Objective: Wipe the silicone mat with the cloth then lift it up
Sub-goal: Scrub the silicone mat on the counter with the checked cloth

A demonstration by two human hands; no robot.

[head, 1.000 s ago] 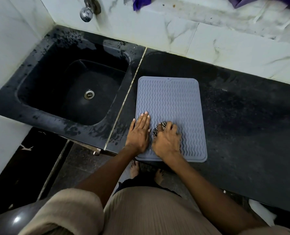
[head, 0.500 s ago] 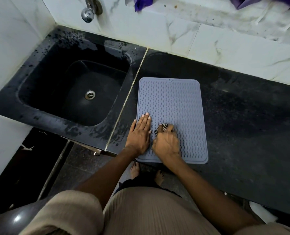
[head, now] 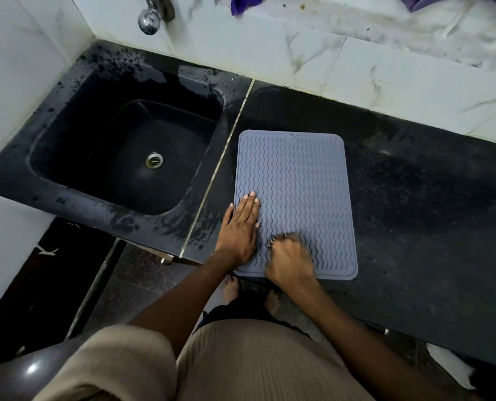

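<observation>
A grey silicone mat (head: pixel 299 183) with wavy ridges lies flat on the black countertop (head: pixel 429 212), its near edge at the counter's front. My left hand (head: pixel 241 227) presses flat on the mat's near left part, fingers straight. My right hand (head: pixel 288 260) is curled into a fist on the mat's near middle, gripping a small dark patterned cloth (head: pixel 273 241). Only a bit of the cloth peeks out past the knuckles.
A black sink (head: pixel 119 157) with a metal drain (head: pixel 154 160) lies left of the mat, its rim wet. A tap (head: pixel 151 15) juts from the marble wall behind. Purple cloth (head: pixel 244 2) hangs at the top. My bare feet stand on the dark floor below the counter.
My right hand has drawn the cloth back toward the mat's near edge and curled tighter over it. My left hand stays pressed in the same spot.
</observation>
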